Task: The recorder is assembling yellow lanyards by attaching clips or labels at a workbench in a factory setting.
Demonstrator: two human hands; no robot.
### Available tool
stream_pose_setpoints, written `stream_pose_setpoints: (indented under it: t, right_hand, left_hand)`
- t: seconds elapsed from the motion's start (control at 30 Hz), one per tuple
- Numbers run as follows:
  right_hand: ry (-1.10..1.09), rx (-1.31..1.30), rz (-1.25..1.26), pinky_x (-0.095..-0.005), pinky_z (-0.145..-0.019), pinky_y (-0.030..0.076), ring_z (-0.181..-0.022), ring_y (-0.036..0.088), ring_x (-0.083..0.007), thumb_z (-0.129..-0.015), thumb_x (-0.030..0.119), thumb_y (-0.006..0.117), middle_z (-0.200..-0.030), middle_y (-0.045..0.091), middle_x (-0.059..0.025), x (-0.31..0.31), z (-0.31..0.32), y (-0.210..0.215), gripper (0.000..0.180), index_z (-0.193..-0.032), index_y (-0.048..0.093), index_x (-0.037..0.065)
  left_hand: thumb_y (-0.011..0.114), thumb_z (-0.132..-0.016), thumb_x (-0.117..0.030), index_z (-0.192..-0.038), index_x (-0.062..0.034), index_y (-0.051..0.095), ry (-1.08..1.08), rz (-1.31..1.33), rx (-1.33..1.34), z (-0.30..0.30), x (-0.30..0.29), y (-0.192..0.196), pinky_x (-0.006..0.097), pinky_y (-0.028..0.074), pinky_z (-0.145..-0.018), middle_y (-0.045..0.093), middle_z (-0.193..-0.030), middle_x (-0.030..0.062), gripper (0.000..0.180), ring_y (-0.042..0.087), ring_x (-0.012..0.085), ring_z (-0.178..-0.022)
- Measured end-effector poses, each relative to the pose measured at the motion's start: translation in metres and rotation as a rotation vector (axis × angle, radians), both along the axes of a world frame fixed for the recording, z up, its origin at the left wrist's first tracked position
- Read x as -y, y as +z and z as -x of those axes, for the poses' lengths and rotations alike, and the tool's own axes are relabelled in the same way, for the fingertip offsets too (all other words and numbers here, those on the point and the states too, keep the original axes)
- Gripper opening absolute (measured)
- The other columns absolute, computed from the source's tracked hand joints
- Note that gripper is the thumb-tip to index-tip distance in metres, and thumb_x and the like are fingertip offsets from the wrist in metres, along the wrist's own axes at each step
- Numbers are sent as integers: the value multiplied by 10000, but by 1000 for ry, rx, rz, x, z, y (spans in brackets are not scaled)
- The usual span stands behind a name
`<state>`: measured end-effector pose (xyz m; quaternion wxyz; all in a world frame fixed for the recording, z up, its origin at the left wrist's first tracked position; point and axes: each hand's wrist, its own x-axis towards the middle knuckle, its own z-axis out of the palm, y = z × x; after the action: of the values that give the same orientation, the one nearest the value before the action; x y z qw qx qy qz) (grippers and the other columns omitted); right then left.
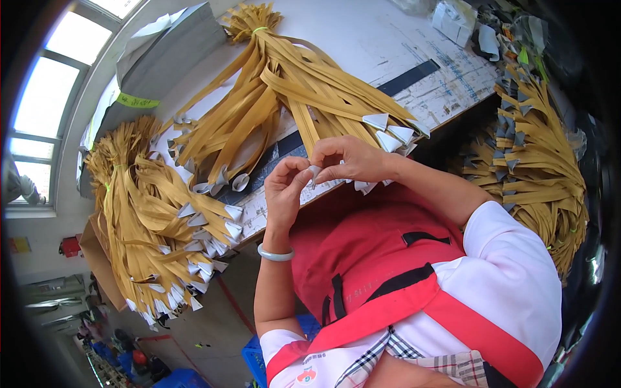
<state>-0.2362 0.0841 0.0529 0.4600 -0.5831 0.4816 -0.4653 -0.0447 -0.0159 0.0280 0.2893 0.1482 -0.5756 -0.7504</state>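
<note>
My left hand [284, 193], with a pale green bangle on its wrist, and my right hand [352, 158] meet over the table's near edge. Both pinch the small white folded tip [315, 172] of a mustard-yellow strap [304, 126]. That strap belongs to a big bundle of yellow straps [284, 77] lying across the white worktable [381, 39], tied at the far end with a green band. Other straps in this bundle end in white triangular folded tips [388, 132] just beyond my right hand. A red apron covers my chest below the hands.
A second strap bundle with white tips [155, 213] drapes over a cardboard box at the left. A third, with grey tips [530, 161], lies at the right. A grey stack of sheets [168, 58] sits at the table's far left. Blue crates [255, 355] stand on the floor.
</note>
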Motion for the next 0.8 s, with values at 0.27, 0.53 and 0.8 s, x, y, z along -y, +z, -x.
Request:
stream_pose_setpoints:
  t: [0.27,0.53,0.8]
  right_hand:
    - [-2,-21,-128,-239,-646,475,-728,581,-56,-860,115,772,-751,630,5,0,4,2,149,-868,650,31]
    - [-331,-569,397,-385,-592,491,-682,598,-307,-846,97,666,-812,583,-112,12,-24,-29,138,-776,558,48]
    - [-341,-286,535,-329,-698,516,-818,642,-255,-870,-2,688,-951,623,-91,7,-10,-38,130,-993,682,43]
  left_hand:
    - [703,-872,62,-1018,16,665,-162,-110,225,-8,13,2,249,547,-787,692,-946,43,157,670,122,-875]
    - [630,-921,71,-949,41,653,416,359,261,10,-22,-14,227,580,-569,580,-872,41,48,645,109,-718]
    - [561,-953,85,-1200,36,629,290,-174,41,6,-31,7,331,647,-753,609,-1173,109,260,685,173,-920]
